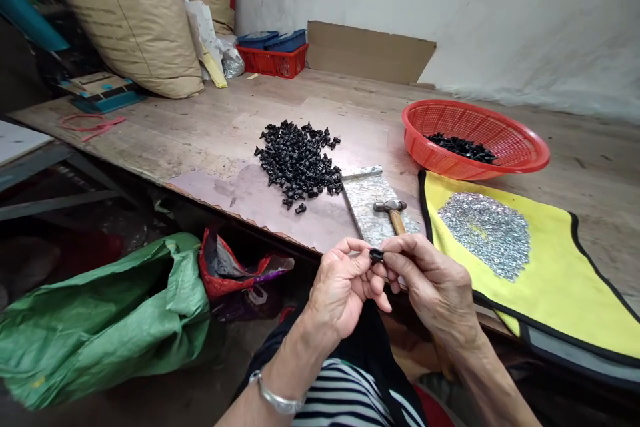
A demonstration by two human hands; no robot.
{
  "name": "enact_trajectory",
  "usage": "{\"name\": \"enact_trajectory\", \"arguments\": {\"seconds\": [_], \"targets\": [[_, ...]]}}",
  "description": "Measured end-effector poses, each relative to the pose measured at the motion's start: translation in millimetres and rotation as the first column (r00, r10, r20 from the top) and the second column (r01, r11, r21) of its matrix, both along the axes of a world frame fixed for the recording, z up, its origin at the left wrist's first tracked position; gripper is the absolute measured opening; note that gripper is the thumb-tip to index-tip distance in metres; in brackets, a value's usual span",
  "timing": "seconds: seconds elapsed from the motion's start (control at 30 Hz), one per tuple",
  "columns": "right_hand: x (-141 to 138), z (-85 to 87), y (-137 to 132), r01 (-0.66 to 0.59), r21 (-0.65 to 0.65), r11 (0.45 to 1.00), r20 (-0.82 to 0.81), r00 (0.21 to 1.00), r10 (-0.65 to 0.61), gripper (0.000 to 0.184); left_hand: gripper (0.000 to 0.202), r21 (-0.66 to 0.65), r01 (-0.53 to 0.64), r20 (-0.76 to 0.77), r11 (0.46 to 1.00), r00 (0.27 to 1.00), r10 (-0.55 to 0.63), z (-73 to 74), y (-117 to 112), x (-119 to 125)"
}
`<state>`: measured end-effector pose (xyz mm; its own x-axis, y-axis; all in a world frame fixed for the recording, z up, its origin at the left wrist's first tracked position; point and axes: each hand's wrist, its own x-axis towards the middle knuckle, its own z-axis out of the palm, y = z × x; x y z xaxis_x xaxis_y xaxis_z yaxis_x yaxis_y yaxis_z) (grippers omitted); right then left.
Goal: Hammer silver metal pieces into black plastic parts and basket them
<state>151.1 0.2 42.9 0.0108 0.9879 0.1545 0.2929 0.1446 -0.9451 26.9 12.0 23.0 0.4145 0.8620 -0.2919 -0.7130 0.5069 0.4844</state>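
My left hand (343, 283) and my right hand (433, 280) meet just in front of the table edge, fingers pinched together on one small black plastic part (376, 255). Beyond them a hammer (393, 210) with a wooden handle lies on a grey metal plate (365, 203). A heap of the same black parts (299, 161) sits on the wooden table (210, 127) to the left of the plate. To the right, a pile of small silver washers (485, 232) lies on a yellow cloth (565, 280).
A red mesh basket (520, 147) holding more black parts stands at the back right. Brown sacks (130, 13), a red crate (273, 61) and cardboard (370, 52) line the wall. A green bag (100, 320) and a red bag (220, 273) lie on the floor, left.
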Motion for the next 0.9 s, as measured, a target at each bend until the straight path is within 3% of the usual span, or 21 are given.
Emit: {"name": "enact_trajectory", "arguments": {"seconds": [0.2, 0.63, 0.77, 0.9], "targets": [[-2.9, 3.4, 0.5, -0.025, -0.256, 0.966, -0.144, 0.990, -0.012, 0.017, 0.025, 0.128, -0.026, -0.225, 0.991, 0.973, 0.055, -4.4, -2.2, -3.1], [6.1, -9.3, 2.1, -0.038, -0.240, 0.970, -0.229, 0.973, -0.019, 0.012, 0.024, 0.075, -0.097, -0.194, 0.992, 0.975, 0.110, -6.6, -4.3, -2.7], [7.1, -6.4, 4.4, -0.022, -0.282, 0.959, -0.207, 0.978, -0.039, 0.011, 0.022, 0.086, -0.114, -0.208, 0.990, 0.969, 0.130, -5.1, -6.2, -1.0], [5.9, -3.8, 9.7, -0.067, -0.389, 0.919, -0.310, 0.949, -0.062, 0.014, 0.020, 0.110, -0.127, -0.243, 0.986, 0.958, 0.151, -5.2, -6.6, 0.5]]}}
